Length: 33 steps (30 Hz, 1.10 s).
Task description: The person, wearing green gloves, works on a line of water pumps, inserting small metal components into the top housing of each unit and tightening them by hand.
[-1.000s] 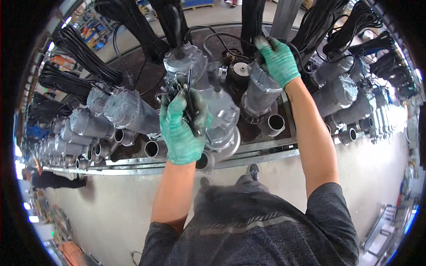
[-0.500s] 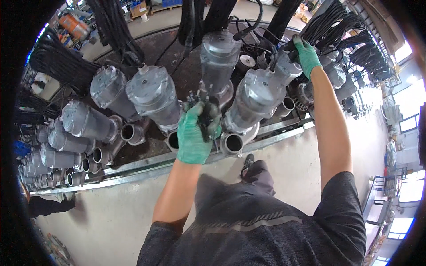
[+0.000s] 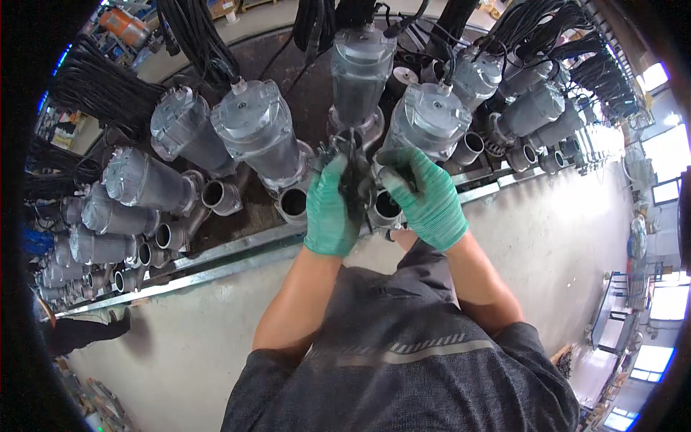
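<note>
My left hand, in a green glove with dark fingertips, is closed round a bunch of small dark metal parts. Thin ends stick out at its top; blur hides their exact kind. Close beside it, my right hand, gloved alike, has bent fingers with a gap between them and the thumb. I see nothing in it. Both hands are in front of the grey metal pump and its round outlet. A second pump stands to the left, and another behind my hands.
More pumps with open outlets line the bench on both sides, such as one at left. Coiled black cables hang above them. A metal rail edges the bench. Another person's dark-clothed leg shows at far left.
My right hand has come down and left from a pump at the far right to beside my left hand. My left hand stays closed on the small metal parts. The view has shifted slightly.
</note>
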Available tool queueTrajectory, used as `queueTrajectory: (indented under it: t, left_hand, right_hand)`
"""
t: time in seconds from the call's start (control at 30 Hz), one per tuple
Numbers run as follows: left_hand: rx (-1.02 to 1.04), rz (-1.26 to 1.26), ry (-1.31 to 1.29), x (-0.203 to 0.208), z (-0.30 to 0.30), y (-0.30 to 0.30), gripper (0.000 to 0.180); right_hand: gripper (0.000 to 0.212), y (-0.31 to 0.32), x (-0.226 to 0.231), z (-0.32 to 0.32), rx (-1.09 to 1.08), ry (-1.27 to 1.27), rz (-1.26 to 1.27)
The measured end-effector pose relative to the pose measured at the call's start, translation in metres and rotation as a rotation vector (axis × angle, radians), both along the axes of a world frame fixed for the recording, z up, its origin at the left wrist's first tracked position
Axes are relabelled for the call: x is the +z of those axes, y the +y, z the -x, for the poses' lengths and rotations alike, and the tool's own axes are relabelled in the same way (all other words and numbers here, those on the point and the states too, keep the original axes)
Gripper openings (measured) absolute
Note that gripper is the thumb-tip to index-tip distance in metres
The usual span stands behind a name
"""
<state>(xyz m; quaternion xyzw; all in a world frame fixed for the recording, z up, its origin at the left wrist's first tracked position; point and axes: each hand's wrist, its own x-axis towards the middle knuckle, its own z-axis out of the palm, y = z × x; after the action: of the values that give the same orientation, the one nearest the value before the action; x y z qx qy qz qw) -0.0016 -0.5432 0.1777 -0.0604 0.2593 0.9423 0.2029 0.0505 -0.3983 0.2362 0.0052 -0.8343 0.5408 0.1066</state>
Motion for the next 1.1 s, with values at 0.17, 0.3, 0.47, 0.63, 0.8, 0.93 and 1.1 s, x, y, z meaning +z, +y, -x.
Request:
queueTrajectory:
  t: [0.17,0.3,0.47,0.63,0.8,0.93,1.1]
  left_hand:
    - [0.109,0.069,-0.038,-0.007,-0.008,0.015,0.019]
    - [0.111,0.134,0.074,-0.011,-0.009,0.024,0.018]
    - [0.118,0.2,-0.073,-0.014,-0.006,0.032,0.016]
    - [0.009,0.312,-0.022,-0.011,0.0,0.018,0.014]
    - [0.199,0.462,0.133,0.044,0.046,-0.029,0.008]
    - [0.331,0.58,0.468,0.079,0.109,-0.086,0.014]
    - [0.274,0.625,0.586,0.07,0.153,-0.107,0.015]
  right_hand:
    - [0.021,0.0,-0.037,-0.026,0.033,-0.103,0.03]
    - [0.027,0.001,-0.056,-0.03,-0.035,-0.004,-0.1]
    - [0.02,0.008,-0.067,-0.035,-0.139,0.092,0.034]
    - [0.026,0.035,-0.049,-0.033,-0.219,0.193,0.39]
    - [0.021,0.121,0.022,-0.015,-0.457,0.433,0.188]
    - [0.022,0.163,0.044,0.02,-0.473,0.378,0.031]
    - [0.018,0.174,0.029,0.043,-0.399,0.391,-0.122]
